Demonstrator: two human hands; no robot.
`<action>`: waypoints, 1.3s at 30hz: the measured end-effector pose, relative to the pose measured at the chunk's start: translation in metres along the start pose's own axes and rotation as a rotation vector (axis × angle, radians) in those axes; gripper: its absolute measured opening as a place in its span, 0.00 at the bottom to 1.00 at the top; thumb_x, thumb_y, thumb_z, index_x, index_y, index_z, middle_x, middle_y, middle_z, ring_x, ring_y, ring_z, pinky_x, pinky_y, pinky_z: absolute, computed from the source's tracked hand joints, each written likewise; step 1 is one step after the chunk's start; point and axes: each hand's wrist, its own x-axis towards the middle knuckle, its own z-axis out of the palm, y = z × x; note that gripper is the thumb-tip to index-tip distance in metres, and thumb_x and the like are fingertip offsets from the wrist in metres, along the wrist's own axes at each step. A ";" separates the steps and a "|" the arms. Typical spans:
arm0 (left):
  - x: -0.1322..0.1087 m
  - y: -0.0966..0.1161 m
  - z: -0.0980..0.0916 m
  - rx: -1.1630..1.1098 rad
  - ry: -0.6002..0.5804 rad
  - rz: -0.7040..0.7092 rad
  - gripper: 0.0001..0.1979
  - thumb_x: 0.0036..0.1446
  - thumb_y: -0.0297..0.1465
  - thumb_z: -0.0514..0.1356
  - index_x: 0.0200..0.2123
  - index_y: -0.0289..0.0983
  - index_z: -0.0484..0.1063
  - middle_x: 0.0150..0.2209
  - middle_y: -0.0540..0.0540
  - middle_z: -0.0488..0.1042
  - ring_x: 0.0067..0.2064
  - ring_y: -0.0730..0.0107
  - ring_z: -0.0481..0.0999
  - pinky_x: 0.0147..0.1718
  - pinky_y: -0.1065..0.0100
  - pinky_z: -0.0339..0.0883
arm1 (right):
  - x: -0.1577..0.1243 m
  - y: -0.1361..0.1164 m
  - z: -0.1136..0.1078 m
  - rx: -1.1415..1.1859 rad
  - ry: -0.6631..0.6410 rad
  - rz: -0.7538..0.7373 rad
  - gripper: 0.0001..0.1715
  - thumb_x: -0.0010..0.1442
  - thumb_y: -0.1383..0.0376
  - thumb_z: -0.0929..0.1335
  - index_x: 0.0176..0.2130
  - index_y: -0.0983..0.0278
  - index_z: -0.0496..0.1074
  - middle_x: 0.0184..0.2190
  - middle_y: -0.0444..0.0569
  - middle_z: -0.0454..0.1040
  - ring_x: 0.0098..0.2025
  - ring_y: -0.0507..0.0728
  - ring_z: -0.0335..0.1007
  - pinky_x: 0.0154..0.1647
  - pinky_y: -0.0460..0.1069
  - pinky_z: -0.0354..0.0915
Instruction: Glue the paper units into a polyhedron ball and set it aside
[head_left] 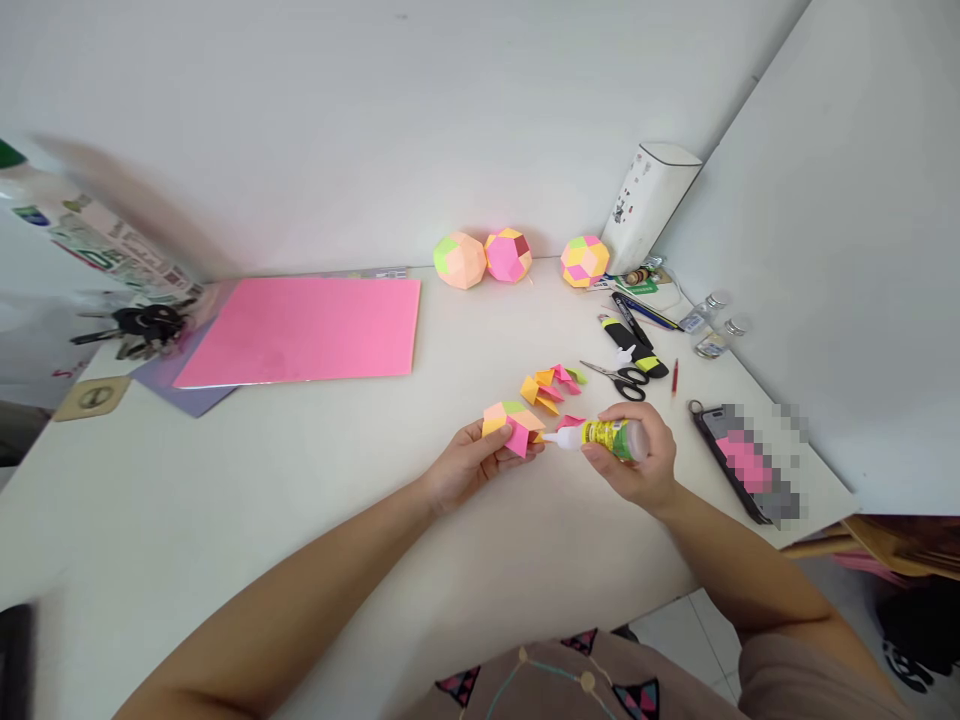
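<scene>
My left hand [465, 465] is closed on a part-built folded paper ball [504, 422] in pink, yellow, peach and green. In my right hand [645, 460] lies a glue bottle [609, 437] with a yellow and green label, held on its side. Its white nozzle points left and meets, or nearly meets, an edge flap of the paper piece; I cannot tell if it touches. Just behind the hands, several loose folded paper units [551, 388] in orange, pink and green lie on the white table [337, 440].
Three finished paper balls [585, 262] stand by the wall. Scissors [626, 380], a box cutter [634, 345] and small glass jars [720, 338] are at the right, with a phone [746, 465] nearer me. Pink paper sheets [307, 330], keys [146, 325] and a large bottle [97, 235] occupy the left.
</scene>
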 end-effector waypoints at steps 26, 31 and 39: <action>0.000 -0.001 -0.001 -0.004 -0.001 -0.008 0.16 0.58 0.36 0.58 0.44 0.30 0.74 0.43 0.36 0.78 0.47 0.60 0.77 0.52 0.62 0.65 | -0.001 0.000 -0.001 0.127 -0.076 0.137 0.13 0.53 0.62 0.71 0.38 0.61 0.65 0.25 0.42 0.70 0.20 0.49 0.62 0.19 0.46 0.60; 0.000 -0.001 0.000 -0.002 -0.002 -0.010 0.17 0.58 0.36 0.58 0.44 0.30 0.74 0.43 0.36 0.78 0.46 0.60 0.77 0.52 0.62 0.66 | 0.000 0.000 -0.001 0.153 -0.073 0.187 0.13 0.53 0.61 0.71 0.37 0.61 0.65 0.24 0.42 0.68 0.20 0.49 0.60 0.18 0.45 0.59; 0.001 -0.001 -0.001 -0.009 -0.005 -0.006 0.17 0.57 0.36 0.60 0.44 0.30 0.75 0.43 0.36 0.78 0.45 0.59 0.77 0.53 0.60 0.65 | 0.001 0.001 0.000 0.209 -0.065 0.299 0.13 0.52 0.61 0.71 0.37 0.61 0.65 0.24 0.41 0.67 0.19 0.48 0.59 0.17 0.44 0.59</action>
